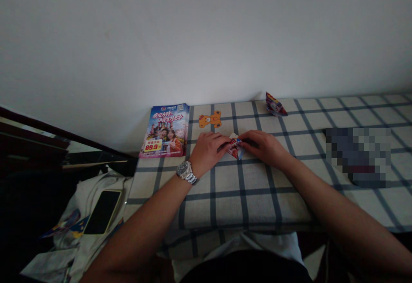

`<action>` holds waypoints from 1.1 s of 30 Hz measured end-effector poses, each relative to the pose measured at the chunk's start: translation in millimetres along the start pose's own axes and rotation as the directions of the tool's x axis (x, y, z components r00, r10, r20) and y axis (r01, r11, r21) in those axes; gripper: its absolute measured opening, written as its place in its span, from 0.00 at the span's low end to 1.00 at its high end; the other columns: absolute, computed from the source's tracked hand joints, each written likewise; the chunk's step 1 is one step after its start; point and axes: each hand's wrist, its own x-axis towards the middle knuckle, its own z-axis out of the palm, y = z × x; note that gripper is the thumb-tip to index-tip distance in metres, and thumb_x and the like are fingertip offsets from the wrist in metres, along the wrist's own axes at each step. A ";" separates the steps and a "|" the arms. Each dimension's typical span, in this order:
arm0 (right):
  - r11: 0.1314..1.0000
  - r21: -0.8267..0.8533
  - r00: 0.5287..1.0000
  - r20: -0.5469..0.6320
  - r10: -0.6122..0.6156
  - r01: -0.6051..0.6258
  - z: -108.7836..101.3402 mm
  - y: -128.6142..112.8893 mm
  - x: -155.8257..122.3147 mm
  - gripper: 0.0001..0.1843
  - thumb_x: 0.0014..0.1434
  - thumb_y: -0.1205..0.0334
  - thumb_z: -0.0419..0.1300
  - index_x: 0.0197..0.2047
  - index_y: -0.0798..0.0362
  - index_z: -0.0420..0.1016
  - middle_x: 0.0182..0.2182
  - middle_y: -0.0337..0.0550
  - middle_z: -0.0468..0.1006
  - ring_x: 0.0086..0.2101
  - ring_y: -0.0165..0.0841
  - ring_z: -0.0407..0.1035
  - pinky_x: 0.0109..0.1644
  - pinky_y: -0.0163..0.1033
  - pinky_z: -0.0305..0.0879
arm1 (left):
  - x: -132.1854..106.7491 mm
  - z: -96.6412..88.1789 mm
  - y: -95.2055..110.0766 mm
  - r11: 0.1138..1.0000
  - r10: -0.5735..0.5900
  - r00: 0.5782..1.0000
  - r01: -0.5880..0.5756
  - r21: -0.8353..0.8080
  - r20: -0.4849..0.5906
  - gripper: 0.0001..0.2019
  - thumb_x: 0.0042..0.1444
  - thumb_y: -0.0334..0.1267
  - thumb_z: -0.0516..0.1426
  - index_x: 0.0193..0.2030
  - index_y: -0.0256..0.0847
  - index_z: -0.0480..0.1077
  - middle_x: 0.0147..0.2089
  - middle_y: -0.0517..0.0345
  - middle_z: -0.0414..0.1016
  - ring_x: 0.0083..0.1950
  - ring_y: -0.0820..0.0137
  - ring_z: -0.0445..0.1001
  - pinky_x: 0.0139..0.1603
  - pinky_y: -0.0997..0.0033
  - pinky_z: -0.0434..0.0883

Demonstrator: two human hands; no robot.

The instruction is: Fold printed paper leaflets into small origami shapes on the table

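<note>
Near the frame's centre, a folded paper (pixel 237 151) slants down rightward; the left hand (pixel 207 149) pinches its left side, the right hand (pixel 264 146) its right, fingers nearly closed; both equally near.

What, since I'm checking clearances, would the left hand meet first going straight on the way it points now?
Probably the folded printed paper at the fingertips of the left hand, then the right hand just beyond; exact depth is unclear.

We hold a folded paper (pixel 237 151) between our left hand (pixel 208 151) and right hand (pixel 264 146) over the checked surface (pixel 222 188), where a flyer stack (pixel 167 124), an orange bear figure (pixel 210 120) and another paper piece (pixel 275 105) sit near the wall (pixel 206 38).
</note>
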 end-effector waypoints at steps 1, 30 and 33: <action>1.000 0.010 1.000 -0.008 0.028 -0.028 0.3 -0.8 0.3 0.08 0.70 0.60 0.62 0.51 0.48 0.77 0.43 0.43 0.84 0.41 0.37 0.79 0.46 0.41 0.74 | 0.3 0.2 0.5 1.000 -0.016 1.000 0.016 -0.001 -0.001 0.07 0.69 0.42 0.61 0.49 0.45 0.79 0.45 0.57 0.83 0.45 0.62 0.78 0.46 0.59 0.68; 0.996 -0.050 0.994 -0.093 0.063 -0.068 6.7 -2.9 6.6 0.06 0.69 0.62 0.62 0.46 0.51 0.80 0.40 0.46 0.80 0.39 0.39 0.76 0.44 0.43 0.72 | 2.2 6.0 6.4 0.998 -0.062 0.996 0.063 0.019 -0.065 0.09 0.70 0.38 0.59 0.52 0.43 0.79 0.50 0.54 0.78 0.49 0.64 0.77 0.48 0.61 0.72; 0.996 -0.057 0.993 -0.102 0.067 -0.073 8.0 -1.3 6.3 0.06 0.69 0.61 0.62 0.46 0.51 0.81 0.40 0.46 0.80 0.39 0.38 0.76 0.44 0.43 0.72 | 1.7 6.6 6.3 0.998 -0.050 0.997 0.052 0.033 -0.066 0.09 0.70 0.39 0.59 0.52 0.43 0.80 0.49 0.53 0.78 0.48 0.64 0.77 0.48 0.61 0.72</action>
